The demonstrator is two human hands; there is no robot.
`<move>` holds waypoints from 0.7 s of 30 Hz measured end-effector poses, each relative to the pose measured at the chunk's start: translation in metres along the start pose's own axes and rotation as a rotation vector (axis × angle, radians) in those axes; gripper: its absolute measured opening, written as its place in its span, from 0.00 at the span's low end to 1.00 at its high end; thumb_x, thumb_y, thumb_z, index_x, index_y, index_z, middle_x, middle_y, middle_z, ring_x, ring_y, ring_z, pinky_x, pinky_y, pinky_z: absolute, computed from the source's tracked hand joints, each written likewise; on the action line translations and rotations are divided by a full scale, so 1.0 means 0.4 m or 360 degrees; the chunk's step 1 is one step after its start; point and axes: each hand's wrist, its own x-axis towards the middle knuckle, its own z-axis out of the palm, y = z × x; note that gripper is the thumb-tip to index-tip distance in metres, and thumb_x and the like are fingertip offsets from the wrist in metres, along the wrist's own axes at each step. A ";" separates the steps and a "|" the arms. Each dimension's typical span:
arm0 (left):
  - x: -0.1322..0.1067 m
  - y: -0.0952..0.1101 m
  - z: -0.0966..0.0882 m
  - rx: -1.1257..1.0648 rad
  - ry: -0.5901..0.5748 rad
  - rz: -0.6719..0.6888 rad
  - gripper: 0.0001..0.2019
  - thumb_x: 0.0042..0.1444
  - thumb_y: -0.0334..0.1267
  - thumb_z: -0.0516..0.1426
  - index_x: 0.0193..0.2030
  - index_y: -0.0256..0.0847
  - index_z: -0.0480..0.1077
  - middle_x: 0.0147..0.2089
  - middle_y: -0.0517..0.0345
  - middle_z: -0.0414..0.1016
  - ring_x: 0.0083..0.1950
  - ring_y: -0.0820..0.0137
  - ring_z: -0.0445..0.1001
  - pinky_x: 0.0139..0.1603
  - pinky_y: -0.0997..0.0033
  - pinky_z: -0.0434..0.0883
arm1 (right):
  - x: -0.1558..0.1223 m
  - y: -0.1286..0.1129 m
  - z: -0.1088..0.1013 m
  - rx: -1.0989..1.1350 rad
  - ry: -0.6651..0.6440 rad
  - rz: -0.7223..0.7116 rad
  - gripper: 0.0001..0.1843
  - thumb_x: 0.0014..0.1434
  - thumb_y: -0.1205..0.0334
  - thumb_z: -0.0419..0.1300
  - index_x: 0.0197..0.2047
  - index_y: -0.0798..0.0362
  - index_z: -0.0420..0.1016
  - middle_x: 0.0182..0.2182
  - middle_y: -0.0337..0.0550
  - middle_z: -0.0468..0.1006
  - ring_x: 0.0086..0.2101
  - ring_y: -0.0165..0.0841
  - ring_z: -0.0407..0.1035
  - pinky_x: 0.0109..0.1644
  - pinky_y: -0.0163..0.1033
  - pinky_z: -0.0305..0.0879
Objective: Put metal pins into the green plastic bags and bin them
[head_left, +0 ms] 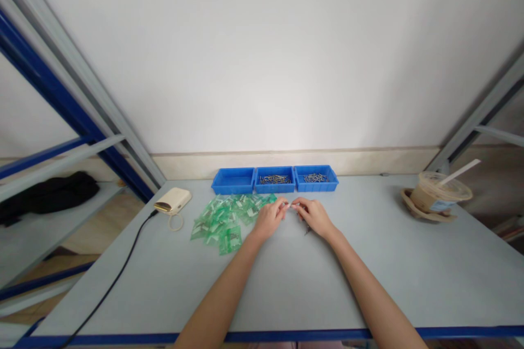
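My left hand (271, 217) and my right hand (314, 215) meet over the middle of the table, the fingertips of both pinched together. Between them shows a small pale thing (290, 205), too small to name. Below my right hand lie a few thin dark metal pieces (307, 230), partly hidden by it. A heap of small green clear plastic bags (223, 221) spreads beside my left hand, with small pieces visible inside some. Behind the hands, the middle blue bin (274, 187) and the right blue bin (316, 186) contain screw-like metal pieces.
The left blue bin (233, 181) stands in the same row against the wall. A cream-coloured device (173, 199) with a black cable (126, 262) lies at the left. On the right, a plastic drink cup (434, 193) with a straw sits in a cardboard holder (428, 215).
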 end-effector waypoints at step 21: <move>-0.002 0.006 -0.001 -0.0097 -0.0037 0.0050 0.15 0.62 0.40 0.44 0.30 0.38 0.65 0.22 0.63 0.67 0.23 0.76 0.63 0.29 0.77 0.59 | -0.005 -0.008 0.000 -0.0064 -0.0166 -0.0040 0.22 0.64 0.53 0.42 0.30 0.52 0.72 0.21 0.37 0.72 0.26 0.30 0.67 0.34 0.32 0.55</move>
